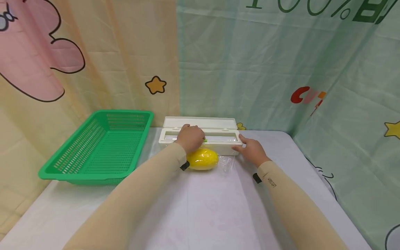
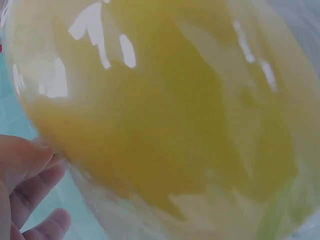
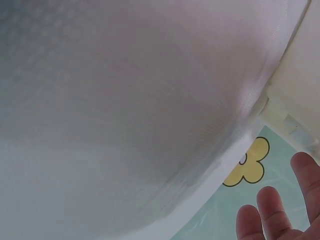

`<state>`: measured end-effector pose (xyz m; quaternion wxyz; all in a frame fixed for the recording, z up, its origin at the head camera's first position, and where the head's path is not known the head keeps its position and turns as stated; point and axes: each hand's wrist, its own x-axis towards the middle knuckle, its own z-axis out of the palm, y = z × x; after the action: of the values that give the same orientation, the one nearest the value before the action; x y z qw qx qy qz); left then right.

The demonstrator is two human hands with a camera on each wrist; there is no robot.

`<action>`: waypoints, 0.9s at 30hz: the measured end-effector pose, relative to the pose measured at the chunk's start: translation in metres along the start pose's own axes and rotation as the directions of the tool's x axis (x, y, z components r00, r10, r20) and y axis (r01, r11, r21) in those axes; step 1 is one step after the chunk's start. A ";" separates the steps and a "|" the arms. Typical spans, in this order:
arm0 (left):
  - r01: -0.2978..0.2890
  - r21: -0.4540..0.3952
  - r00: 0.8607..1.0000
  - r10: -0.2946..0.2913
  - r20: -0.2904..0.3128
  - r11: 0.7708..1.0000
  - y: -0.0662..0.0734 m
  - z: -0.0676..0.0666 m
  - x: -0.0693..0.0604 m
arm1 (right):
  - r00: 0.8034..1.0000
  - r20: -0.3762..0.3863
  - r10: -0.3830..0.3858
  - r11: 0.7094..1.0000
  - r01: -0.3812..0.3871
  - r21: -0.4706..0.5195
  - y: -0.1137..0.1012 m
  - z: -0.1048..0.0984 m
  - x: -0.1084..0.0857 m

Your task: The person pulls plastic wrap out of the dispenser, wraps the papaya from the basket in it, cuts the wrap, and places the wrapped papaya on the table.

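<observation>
A long white box [image 1: 212, 147] with its lid [image 1: 200, 122] raised stands at the table's back. In front of it lies a yellow oval object [image 1: 202, 159] in clear wrap, which fills much of the left wrist view. My left hand [image 1: 190, 138] is over the box's front edge; in the left wrist view the thumb and a finger of this hand [image 2: 30, 185] pinch the clear film [image 2: 100, 205] beside the yellow object. My right hand [image 1: 251, 150] grips the box's right end, thumb in front; its other fingers [image 3: 272, 210] are spread in the right wrist view.
A green plastic basket [image 1: 97, 181] stands on the left of the white-covered table [image 1: 215, 215]. Some crumpled clear film [image 1: 225, 164] lies right of the yellow object. Printed curtains [image 1: 250, 69] hang behind and beside the table.
</observation>
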<state>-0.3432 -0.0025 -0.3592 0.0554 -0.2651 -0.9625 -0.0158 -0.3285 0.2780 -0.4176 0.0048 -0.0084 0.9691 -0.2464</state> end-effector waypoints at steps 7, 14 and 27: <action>0.001 0.011 1.000 -0.001 0.016 1.000 -0.004 0.002 0.001 | 1.000 0.002 -0.006 1.000 0.006 -0.003 -0.001 0.000 0.000; -0.004 0.017 1.000 0.003 0.018 1.000 -0.010 0.003 0.001 | 1.000 -0.005 -0.005 1.000 0.005 -0.011 0.000 0.000 -0.001; 0.007 0.130 1.000 -0.009 0.010 0.991 -0.037 -0.001 -0.014 | 1.000 0.000 -0.010 1.000 0.010 -0.006 0.002 0.000 0.000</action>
<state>-0.3505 -0.0412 -0.3602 0.0673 -0.2572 -0.9628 0.0483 -0.3284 0.2798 -0.4180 0.0036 -0.0135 0.9698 -0.2437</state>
